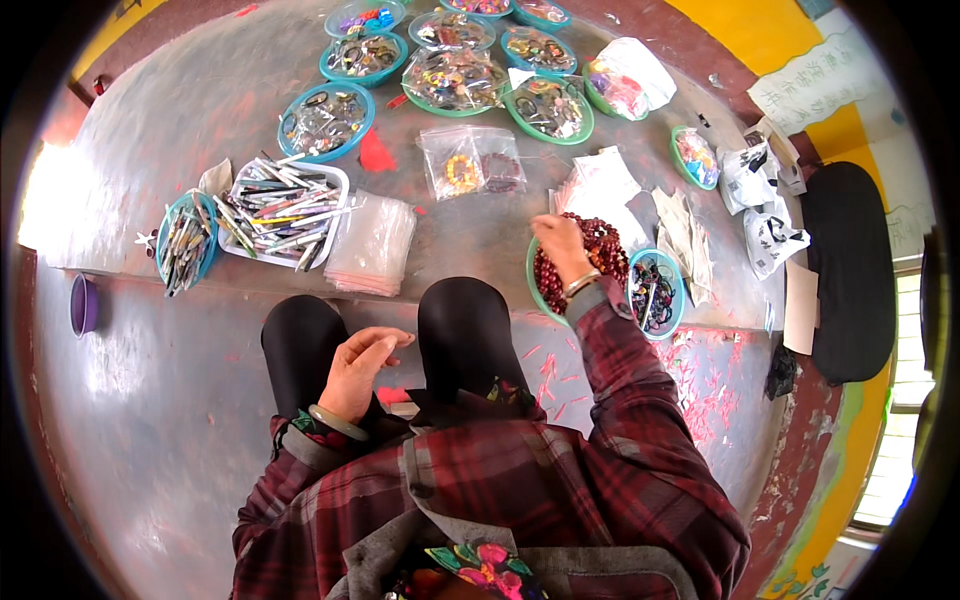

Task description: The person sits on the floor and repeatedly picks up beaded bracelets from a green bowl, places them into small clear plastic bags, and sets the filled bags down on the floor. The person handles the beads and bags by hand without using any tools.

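Note:
My right hand [562, 246] is down in a green bowl [532, 272] heaped with dark red beads [601, 246], which look strung. Its fingers curl onto the beads, and the fingertips are partly hidden. Above my lap, my left hand [362, 374] has its thumb and fingers drawn together. Anything between them is too small to make out. Beyond my knees, two clear plastic bags [450, 183] lie side by side, one with a yellow bead bracelet [461, 174], the other with a dark red one [501, 172]. A stack of empty clear bags [370, 243] is nearer.
A white tray [341, 181] of pens and a blue basket [211, 236] of pens stand left. A blue bowl [681, 296] of dark cords touches the bead bowl's right side. White paper sheets [603, 182] lie behind it. Several filled bowls [325, 121] stand farther back.

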